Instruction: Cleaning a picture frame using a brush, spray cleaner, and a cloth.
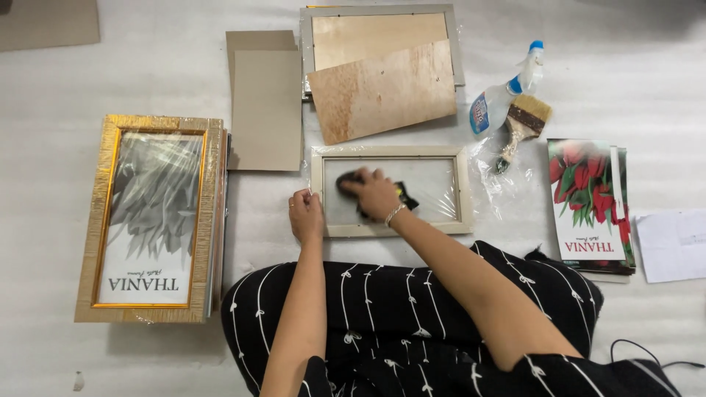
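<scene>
A: What is seen at the left of the picture?

B: A piece of brown cardboard [45, 22] is cut off by the upper left corner. Below it, a gold picture frame [151, 218] wrapped in clear film is laid flat on the white floor covering [147, 73], on top of further frames whose edges show at its right side.

A: What is shown in the middle?

B: 2 grey card sheets [265, 99] are laid overlapping at upper centre. To their right, a grey frame [379, 45] lies face down, and a loose wooden backing board [381, 91] is tilted across its lower edge. Just below, a pale cream frame [390, 190] with a glass pane lies flat in front of the seated person. The left hand [305, 215] is pressed on the frame's lower left corner, fingers curled over the edge. The right hand [373, 192] is closed on a dark cloth [351, 181], which is held against the glass near the pane's left part. A bracelet [395, 214] is worn on the right wrist.

A: And at the right?

B: A spray bottle [504, 94] with a blue nozzle lies at upper right, touching a flat paintbrush [523, 121]. Crumpled clear film [494, 180] is spread beneath the brush. A stack of prints showing red tulips [589, 202] lies further right, with a white paper sheet [673, 244] at the right edge.
</scene>
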